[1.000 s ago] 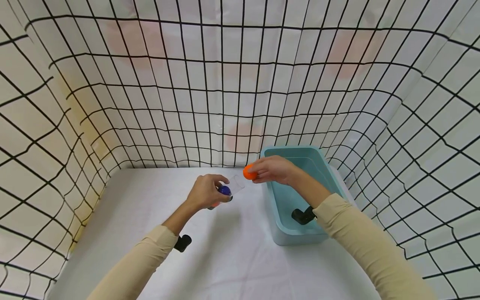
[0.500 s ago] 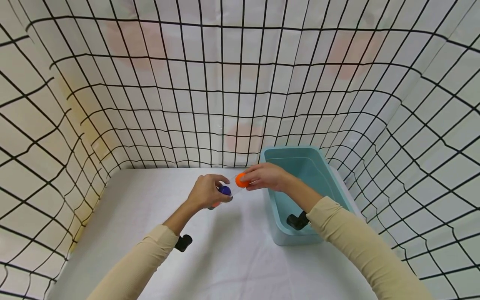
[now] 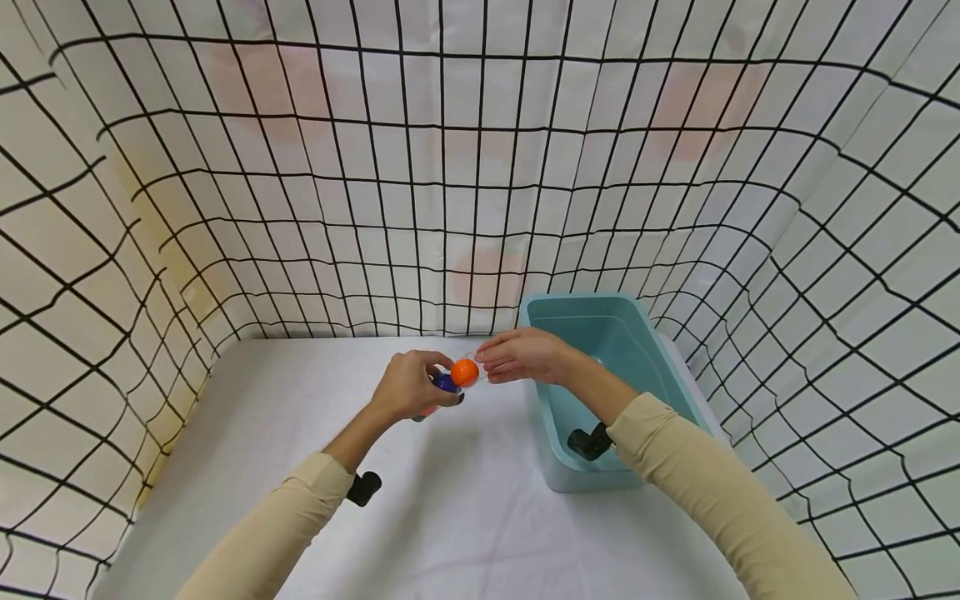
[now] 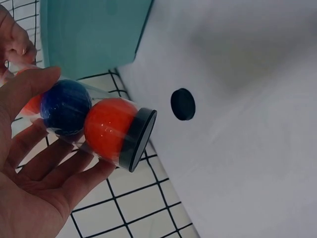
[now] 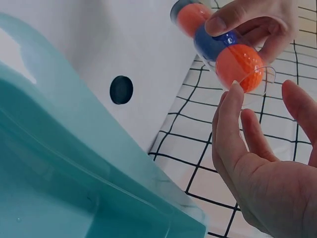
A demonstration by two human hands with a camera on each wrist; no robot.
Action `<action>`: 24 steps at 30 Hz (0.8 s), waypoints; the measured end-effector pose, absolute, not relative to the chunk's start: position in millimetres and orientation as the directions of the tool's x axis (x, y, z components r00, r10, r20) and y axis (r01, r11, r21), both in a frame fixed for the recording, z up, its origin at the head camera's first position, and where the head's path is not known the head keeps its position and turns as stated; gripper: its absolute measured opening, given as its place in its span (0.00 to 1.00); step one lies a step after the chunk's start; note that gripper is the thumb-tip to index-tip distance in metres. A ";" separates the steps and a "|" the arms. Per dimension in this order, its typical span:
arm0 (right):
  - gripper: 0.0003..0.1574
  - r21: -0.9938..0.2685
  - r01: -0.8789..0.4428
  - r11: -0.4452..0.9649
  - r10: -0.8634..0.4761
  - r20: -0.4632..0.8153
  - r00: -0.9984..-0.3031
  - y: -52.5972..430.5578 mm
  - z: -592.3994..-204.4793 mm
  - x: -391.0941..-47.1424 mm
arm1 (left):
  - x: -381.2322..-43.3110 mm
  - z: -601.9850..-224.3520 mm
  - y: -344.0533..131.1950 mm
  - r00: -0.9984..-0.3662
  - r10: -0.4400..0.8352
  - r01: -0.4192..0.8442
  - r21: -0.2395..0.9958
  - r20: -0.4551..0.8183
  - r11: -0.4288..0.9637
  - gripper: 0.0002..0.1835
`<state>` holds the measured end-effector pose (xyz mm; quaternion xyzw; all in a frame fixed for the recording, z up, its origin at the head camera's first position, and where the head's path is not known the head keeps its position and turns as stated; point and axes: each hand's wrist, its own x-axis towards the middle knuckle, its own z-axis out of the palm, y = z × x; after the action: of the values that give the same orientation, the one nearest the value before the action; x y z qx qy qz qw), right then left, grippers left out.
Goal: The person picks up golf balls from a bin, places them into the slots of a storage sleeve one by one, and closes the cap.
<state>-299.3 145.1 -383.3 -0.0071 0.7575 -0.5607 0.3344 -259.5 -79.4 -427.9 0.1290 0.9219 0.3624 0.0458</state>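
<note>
My left hand point(image 3: 408, 385) grips a clear plastic tube point(image 5: 213, 65), held tilted above the table. Inside it, from the capped end, are an orange ball point(image 4: 106, 124), a blue ball point(image 4: 66, 107) and a second orange ball point(image 5: 239, 68) near the open end. A dark cap point(image 4: 138, 140) closes the lower end. My right hand point(image 3: 528, 357) is beside the open end, fingers extended and fingertips right at the clear rim, thumb apart and nothing held. Another dark round cap point(image 4: 183, 104) lies on the white table.
A teal plastic bin point(image 3: 558, 454) stands on the table point(image 3: 465, 533) at the right, under my right forearm. Black netting point(image 3: 480, 183) hangs around the back and sides. Dark wrist cameras point(image 3: 364, 489) are worn on both wrists.
My right hand has moved left to the tube's open end and let go of the orange ball, which has slid down the tube against the blue one. My left hand has stayed nearly still.
</note>
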 end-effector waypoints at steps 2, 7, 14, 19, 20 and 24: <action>0.26 -0.851 0.365 0.377 -0.378 -0.501 -0.778 144.1 -383.1 -299.5 | -259.3 -428.1 -81.0 -0.963 0.268 0.201 0.682 0.008 0.703 0.22; 0.26 -0.849 0.379 0.368 -0.352 -0.505 -0.788 143.4 -382.3 -301.7 | -258.5 -426.7 -87.8 -0.967 0.253 0.184 0.689 0.001 0.701 0.20; 0.25 -0.854 0.375 0.361 -0.312 -0.489 -0.815 141.8 -384.8 -307.8 | -256.1 -425.9 -108.1 -0.977 0.213 0.153 0.680 -0.005 0.717 0.21; 0.25 -0.859 0.323 0.398 -0.266 -0.445 -0.855 134.2 -393.2 -310.7 | -254.2 -427.6 -126.3 -0.982 0.188 0.133 0.668 -0.010 0.733 0.22; 0.25 -0.860 0.307 0.408 -0.255 -0.431 -0.866 131.8 -395.4 -311.8 | -253.9 -427.9 -129.7 -0.983 0.184 0.131 0.665 -0.010 0.736 0.23; 0.28 -0.859 0.257 0.443 -0.189 -0.369 -0.910 118.3 -401.3 -316.0 | -252.1 -428.1 -143.3 -0.986 0.164 0.123 0.654 -0.003 0.746 0.23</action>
<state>-316.0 118.3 -401.3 0.0205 0.8227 -0.5274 0.2114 -252.1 -143.3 -428.1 0.0768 0.9339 0.3478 0.0301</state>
